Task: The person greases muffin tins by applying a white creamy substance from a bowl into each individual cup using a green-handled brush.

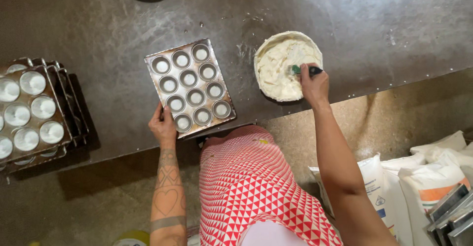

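A dark, scuffed worktable fills most of the view, dusted here and there with white specks. At its left edge a stack of muffin trays is seen, the pale cups of the top tray facing up. On the floor at the lower right, white sacks are leaned together, with some grey metal pieces just in front of them at the corner. A red and white patterned apron is worn by the person at the table's near edge.

Near the middle of the table a twelve-cup muffin tray is laid at a slant, its cups shiny and pale at the bottom. Its near left corner is gripped by the left hand, the fingers closed together on the tray's rim.

Just to the right of that tray, apart from it, a round bowl of thick white paste is set close to the table's edge. The right hand is held over the bowl's right side, its fingers clamped around the dark handle of a brush. The brush's green neck is pointed into the paste, and its tip is buried there.
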